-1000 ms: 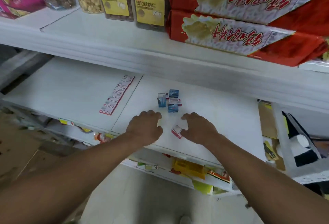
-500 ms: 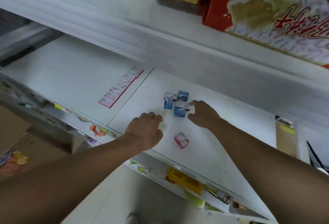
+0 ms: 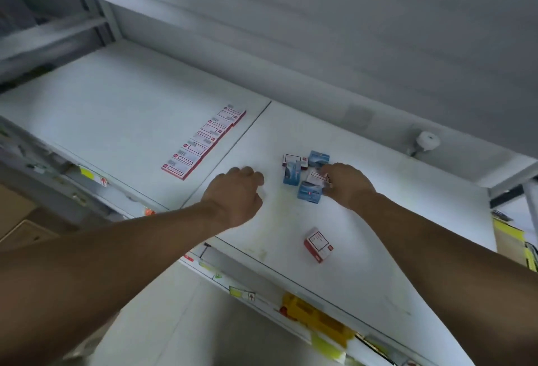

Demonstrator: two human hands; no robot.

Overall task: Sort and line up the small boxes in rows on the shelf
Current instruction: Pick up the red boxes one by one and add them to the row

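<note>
Since half a second ago, the right hand (image 3: 346,185) has closed over the cluster (image 3: 307,175) of small boxes, its fingertips now on the white-and-red box (image 3: 316,177) in the middle; whether it grips that box or only touches it cannot be told. Blue boxes sit at 10, 12 and 6 o'clock of the fingertips, touching one another, with another white box (image 3: 293,159) at the cluster's far left. None of the print on them can be read.

At 9 o'clock from the cluster the left hand (image 3: 237,191) rests on the shelf (image 3: 378,249), fingers curled into a loose fist, holding nothing visible. Both forearms reach in from the lower corners.

One white-and-red box (image 3: 318,244) lies alone at 6 o'clock, well apart from the cluster, near the shelf's front edge. At 10 o'clock of the left hand, a finished row (image 3: 203,143) of white-and-red boxes runs diagonally beside the seam between shelf panels; its labels show red squares and barcodes, wording too blurred to read.
</note>
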